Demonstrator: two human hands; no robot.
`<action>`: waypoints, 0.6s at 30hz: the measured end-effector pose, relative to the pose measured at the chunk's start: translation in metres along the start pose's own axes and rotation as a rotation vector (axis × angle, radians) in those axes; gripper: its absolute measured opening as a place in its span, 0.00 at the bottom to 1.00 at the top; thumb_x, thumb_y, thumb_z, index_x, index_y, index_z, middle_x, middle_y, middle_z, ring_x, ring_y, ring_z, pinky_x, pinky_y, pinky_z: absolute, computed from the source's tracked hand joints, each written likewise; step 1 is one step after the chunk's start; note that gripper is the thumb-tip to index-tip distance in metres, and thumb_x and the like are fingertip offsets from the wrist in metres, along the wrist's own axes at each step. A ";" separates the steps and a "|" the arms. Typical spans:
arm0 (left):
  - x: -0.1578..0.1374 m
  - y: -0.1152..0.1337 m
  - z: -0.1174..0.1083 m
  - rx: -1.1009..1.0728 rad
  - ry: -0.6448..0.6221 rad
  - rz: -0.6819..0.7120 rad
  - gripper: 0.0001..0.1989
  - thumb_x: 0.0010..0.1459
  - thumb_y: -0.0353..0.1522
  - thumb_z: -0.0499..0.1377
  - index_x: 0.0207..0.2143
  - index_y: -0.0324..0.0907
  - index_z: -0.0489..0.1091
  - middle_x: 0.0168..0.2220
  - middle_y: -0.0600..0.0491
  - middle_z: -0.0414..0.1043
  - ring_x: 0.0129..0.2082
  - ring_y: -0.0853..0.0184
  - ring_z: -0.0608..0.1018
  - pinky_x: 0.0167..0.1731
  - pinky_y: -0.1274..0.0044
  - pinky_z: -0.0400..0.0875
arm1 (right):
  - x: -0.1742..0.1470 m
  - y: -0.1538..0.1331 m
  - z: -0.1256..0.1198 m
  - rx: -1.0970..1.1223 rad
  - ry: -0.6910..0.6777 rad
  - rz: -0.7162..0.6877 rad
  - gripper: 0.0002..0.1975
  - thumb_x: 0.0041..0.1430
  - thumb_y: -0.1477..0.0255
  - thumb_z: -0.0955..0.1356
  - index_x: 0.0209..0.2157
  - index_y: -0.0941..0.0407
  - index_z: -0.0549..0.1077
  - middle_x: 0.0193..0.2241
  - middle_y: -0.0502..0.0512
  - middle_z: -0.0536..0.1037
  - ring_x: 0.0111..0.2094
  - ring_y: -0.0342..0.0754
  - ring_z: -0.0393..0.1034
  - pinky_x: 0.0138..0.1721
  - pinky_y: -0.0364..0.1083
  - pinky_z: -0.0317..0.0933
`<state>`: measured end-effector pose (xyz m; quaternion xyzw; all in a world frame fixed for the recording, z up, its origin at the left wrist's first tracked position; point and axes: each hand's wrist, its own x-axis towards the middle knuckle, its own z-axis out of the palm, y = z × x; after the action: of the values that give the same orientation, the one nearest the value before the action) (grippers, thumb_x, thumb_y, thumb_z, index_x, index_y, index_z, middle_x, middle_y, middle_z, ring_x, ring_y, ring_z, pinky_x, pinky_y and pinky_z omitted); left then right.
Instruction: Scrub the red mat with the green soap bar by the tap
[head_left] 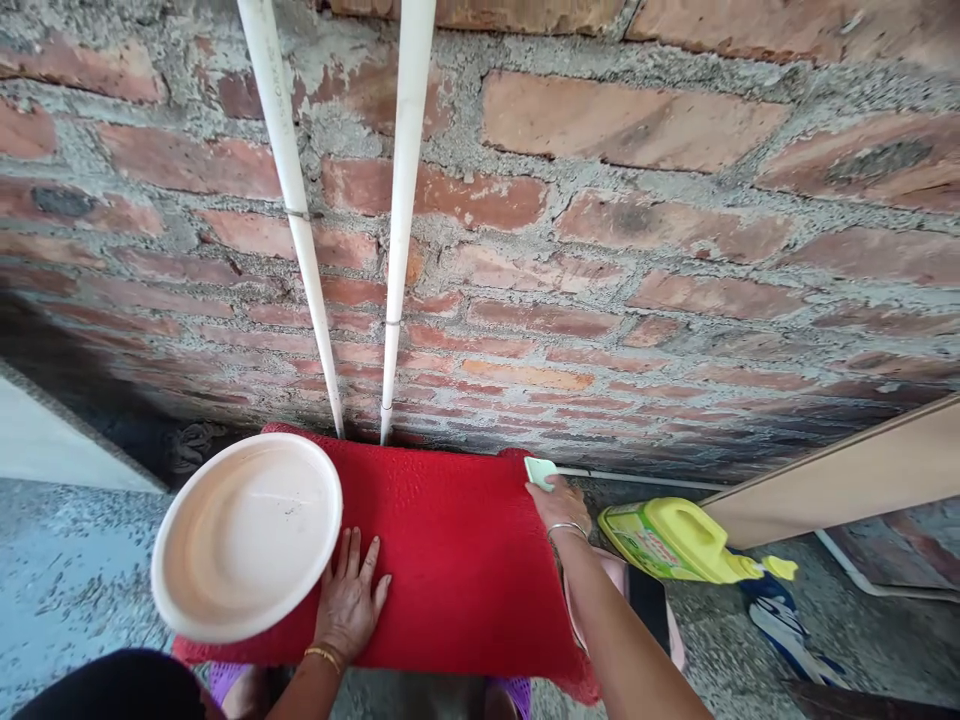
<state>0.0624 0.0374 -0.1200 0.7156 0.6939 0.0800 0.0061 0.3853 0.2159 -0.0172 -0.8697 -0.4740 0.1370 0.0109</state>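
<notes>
A wet-looking red cloth (pixel 450 560) lies spread over a low support against the wall. My left hand (pixel 349 605) rests flat on it, fingers stretched out, beside a pale pink basin (pixel 259 535) on the cloth's left end. At the far right corner of the cloth, my right hand (pixel 561 505) is closed on a pale green flat block (pixel 540 472). Only part of the block shows, so its exact kind is unclear. A little water and some dark specks lie in the basin.
A yellow detergent jug (pixel 679 540) lies on its side at the right, near a blue and white shoe (pixel 787 625). Two white pipes (pixel 401 200) run down the brick wall (pixel 637 220). Board panels stand on both sides. My feet in purple slippers (pixel 229 680) show below the cloth.
</notes>
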 end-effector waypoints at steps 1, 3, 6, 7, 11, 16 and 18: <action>0.000 0.000 -0.001 -0.007 -0.005 -0.004 0.26 0.58 0.44 0.49 0.57 0.47 0.62 0.60 0.44 0.60 0.61 0.54 0.58 0.58 0.60 0.50 | -0.009 0.001 0.003 0.019 0.023 0.001 0.24 0.52 0.57 0.64 0.48 0.56 0.69 0.39 0.59 0.71 0.36 0.49 0.69 0.40 0.46 0.60; 0.000 0.001 -0.004 -0.013 -0.011 -0.007 0.26 0.58 0.44 0.49 0.57 0.47 0.62 0.60 0.44 0.59 0.62 0.54 0.58 0.58 0.60 0.49 | -0.039 -0.015 0.019 0.081 0.001 -0.081 0.22 0.52 0.58 0.65 0.47 0.53 0.69 0.40 0.57 0.70 0.38 0.48 0.69 0.40 0.45 0.60; 0.001 0.000 -0.007 -0.001 -0.003 0.004 0.26 0.58 0.44 0.48 0.57 0.47 0.62 0.60 0.43 0.60 0.61 0.54 0.58 0.58 0.60 0.50 | -0.104 -0.071 0.055 0.186 -0.083 -0.382 0.19 0.51 0.60 0.67 0.44 0.50 0.70 0.40 0.53 0.69 0.39 0.46 0.68 0.40 0.42 0.59; 0.001 0.000 -0.008 0.008 0.005 0.011 0.26 0.58 0.44 0.48 0.57 0.46 0.62 0.60 0.43 0.60 0.61 0.54 0.59 0.58 0.59 0.50 | -0.126 -0.092 0.067 0.199 -0.101 -0.497 0.18 0.50 0.61 0.68 0.44 0.50 0.71 0.40 0.53 0.69 0.40 0.47 0.67 0.41 0.43 0.59; 0.002 -0.002 -0.009 0.031 0.029 0.053 0.25 0.59 0.43 0.48 0.55 0.44 0.65 0.58 0.40 0.62 0.60 0.53 0.61 0.57 0.59 0.51 | -0.173 -0.148 0.095 0.117 -0.175 -0.800 0.18 0.47 0.64 0.70 0.42 0.49 0.73 0.40 0.54 0.69 0.41 0.49 0.65 0.43 0.45 0.58; 0.001 -0.001 -0.008 -0.008 0.019 0.025 0.26 0.58 0.44 0.48 0.57 0.46 0.63 0.59 0.42 0.61 0.60 0.53 0.60 0.57 0.59 0.51 | -0.127 -0.103 0.080 0.071 -0.135 -0.649 0.17 0.47 0.62 0.70 0.42 0.48 0.73 0.39 0.53 0.69 0.39 0.47 0.66 0.41 0.44 0.57; 0.001 0.000 -0.007 -0.021 0.000 0.013 0.26 0.58 0.45 0.48 0.57 0.46 0.62 0.60 0.42 0.59 0.61 0.53 0.59 0.57 0.59 0.51 | -0.095 -0.061 0.068 0.090 -0.095 -0.487 0.18 0.49 0.61 0.69 0.43 0.48 0.72 0.38 0.51 0.69 0.36 0.45 0.67 0.40 0.43 0.58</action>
<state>0.0611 0.0374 -0.1129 0.7200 0.6883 0.0871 0.0131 0.2700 0.1636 -0.0516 -0.7210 -0.6630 0.1922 0.0599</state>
